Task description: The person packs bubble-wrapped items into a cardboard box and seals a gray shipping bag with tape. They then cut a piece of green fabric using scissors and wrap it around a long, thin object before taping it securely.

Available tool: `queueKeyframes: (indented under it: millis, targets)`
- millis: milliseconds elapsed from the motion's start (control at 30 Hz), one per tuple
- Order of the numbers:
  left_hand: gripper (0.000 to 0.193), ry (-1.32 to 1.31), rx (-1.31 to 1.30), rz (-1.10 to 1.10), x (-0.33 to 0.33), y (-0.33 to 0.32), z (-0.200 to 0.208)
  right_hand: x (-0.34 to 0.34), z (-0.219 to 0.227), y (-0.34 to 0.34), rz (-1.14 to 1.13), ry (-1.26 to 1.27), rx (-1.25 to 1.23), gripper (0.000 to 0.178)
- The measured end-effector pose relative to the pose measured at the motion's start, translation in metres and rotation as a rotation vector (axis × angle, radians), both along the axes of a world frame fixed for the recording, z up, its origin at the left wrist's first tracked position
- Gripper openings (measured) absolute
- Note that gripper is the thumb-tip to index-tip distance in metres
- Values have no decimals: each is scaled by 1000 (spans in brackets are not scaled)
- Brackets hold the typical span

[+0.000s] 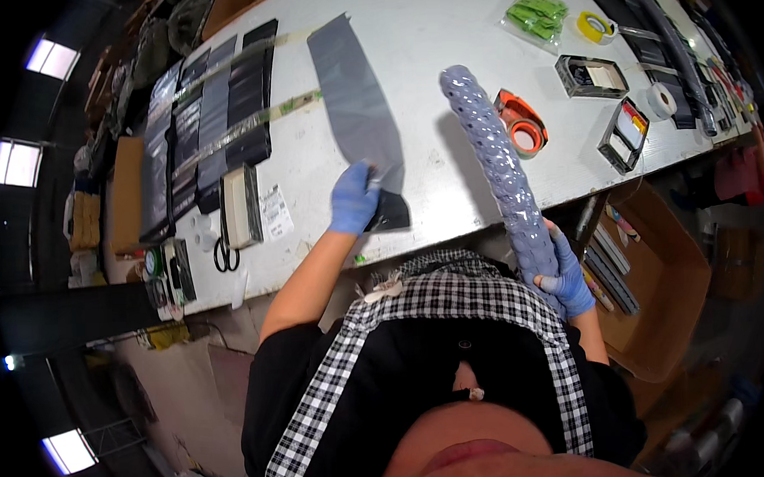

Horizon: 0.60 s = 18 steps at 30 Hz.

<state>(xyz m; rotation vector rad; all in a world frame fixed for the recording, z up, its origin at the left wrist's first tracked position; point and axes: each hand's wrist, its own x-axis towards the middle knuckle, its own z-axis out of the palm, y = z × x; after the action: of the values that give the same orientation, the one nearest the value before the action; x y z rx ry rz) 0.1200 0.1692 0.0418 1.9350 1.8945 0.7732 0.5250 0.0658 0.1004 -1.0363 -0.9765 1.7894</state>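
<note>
fingers of my blue-gloved right hand (569, 286) grasp the lower end of a bubble-wrapped roll (500, 161) slanting toward eleven o'clock; my left hand (354, 203) touches a flat grey plastic sleeve (354, 95) at twelve on the white counter (424, 32), though whether it pinches i cannot tell.

Left hand (353, 199) touches grey bag (354, 95), right hand (569, 283) grips bubble-wrapped roll (500, 167).

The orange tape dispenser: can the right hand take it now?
Probably not directly: the right hand holds the bubble-wrapped tube, though the near side of the orange tape dispenser looks free.
</note>
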Motion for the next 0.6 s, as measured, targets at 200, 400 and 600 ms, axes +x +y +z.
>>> queueKeyframes:
  millis: [200,400,600]
  targets:
    - [25,124,104,-242,18,46,-43,-12,16,9,265,-42,-75,104]
    - [21,-325,-180,345,-14,55,-21,-7,-12,-7,384,-58,-160,89]
    - [20,173,-280,62,-18,63,11,-14,-27,2,368,-223,-128,80]
